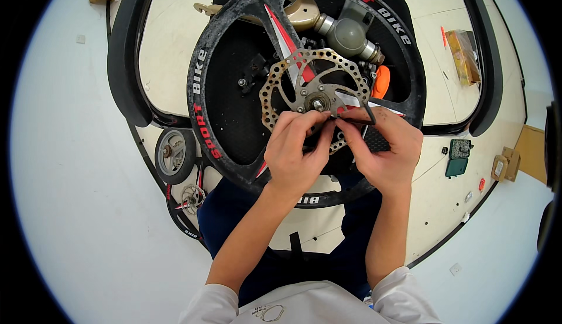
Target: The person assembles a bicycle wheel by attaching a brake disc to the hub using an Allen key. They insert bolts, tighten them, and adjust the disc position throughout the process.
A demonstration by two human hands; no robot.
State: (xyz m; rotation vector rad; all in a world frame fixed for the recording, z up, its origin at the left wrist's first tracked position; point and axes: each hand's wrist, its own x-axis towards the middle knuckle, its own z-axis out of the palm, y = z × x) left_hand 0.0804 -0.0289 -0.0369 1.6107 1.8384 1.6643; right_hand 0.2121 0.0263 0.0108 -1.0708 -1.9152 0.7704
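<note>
Pale shirt is filling the lower edge, with dark trousers showing beyond it. Both hands are working close together over the wheel, at the near side of its hub. The left hand is holding thumb and forefinger near each other beside the axle; whether anything is sitting between them, I cannot tell. The right hand is gripping a dark bent rod, apparently a hex key, its fingertips nearly meeting the left ones.

The wheel is lying face up above the trousers, and the rotor is sitting on it, around the axle. Some bolts are showing at the rotor's centre, so the far side seems to be fastened; what is left seems to be lying on the near side, where fingers are hiding the holes, and I cannot tell if a bolt is going in or coming out.

Inside the rim, black parts, an orange handle and a grey cylinder are showing. Farther out, a small wheel is lying at left, and a green case at right, with cartons resting beyond it
</note>
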